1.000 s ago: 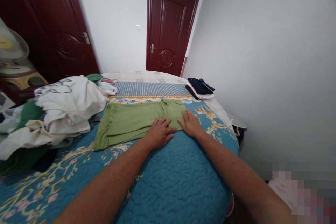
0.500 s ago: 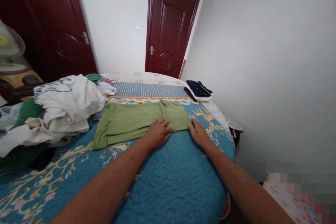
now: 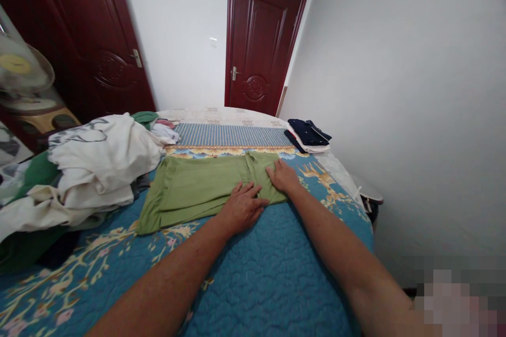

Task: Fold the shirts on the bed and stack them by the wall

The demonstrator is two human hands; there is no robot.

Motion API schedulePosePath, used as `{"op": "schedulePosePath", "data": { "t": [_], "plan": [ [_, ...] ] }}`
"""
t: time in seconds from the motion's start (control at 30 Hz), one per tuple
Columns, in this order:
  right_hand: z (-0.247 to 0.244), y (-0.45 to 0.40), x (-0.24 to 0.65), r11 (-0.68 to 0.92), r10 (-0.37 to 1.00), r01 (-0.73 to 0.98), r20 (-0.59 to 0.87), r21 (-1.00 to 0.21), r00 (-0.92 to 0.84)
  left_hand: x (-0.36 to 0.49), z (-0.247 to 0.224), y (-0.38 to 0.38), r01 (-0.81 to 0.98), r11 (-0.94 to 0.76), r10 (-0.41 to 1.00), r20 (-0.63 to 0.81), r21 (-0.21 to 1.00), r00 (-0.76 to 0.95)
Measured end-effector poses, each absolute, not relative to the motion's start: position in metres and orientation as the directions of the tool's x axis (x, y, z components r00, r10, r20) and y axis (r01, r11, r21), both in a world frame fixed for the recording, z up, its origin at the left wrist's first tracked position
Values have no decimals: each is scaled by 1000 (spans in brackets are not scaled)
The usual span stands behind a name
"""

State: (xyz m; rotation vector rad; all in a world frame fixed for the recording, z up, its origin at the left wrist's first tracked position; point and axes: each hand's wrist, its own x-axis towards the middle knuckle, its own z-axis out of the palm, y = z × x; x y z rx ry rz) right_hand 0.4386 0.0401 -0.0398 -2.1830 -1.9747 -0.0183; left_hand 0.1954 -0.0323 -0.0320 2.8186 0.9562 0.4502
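Observation:
A green garment (image 3: 201, 179), folded into a long strip, lies flat across the blue quilted bedspread (image 3: 245, 274). What kind of garment it is I cannot tell. My left hand (image 3: 244, 208) rests on its near edge, right of the middle, with fingers stretched out over the cloth. On the right-hand end of the strip lies my right hand (image 3: 283, 176), its fingers spread on the fabric. A raised fold runs across the cloth between the two hands.
A heap of loose clothes (image 3: 98, 158), mostly white and green, lies on the left of the bed. At the far right corner sits a folded stack (image 3: 308, 137) with dark blue on top. A fan (image 3: 26, 71) stands at far left, beyond the bed.
My right hand has moved from the garment's right edge inward and away from me onto its top. My left hand stays at the near edge. The whole view has shifted slightly.

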Motion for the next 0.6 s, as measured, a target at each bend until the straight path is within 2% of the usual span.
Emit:
{"op": "schedulePosePath", "data": {
  "t": [0.17, 0.43, 0.6],
  "plan": [
    [-35, 80, 440, -177, 979, 970, 69, -167, 191, 197, -33, -32, 576, -786, 617, 220, 223, 756],
    [-36, 107, 446, -219, 965, 955, 101, -201, 243, 196, -33, -32, 572, -783, 620, 228, 246, 751],
    [-38, 97, 441, -195, 957, 961, 175, -195, 230, 195, -35, -31, 577, -784, 620, 237, 231, 748]
  ]
}}
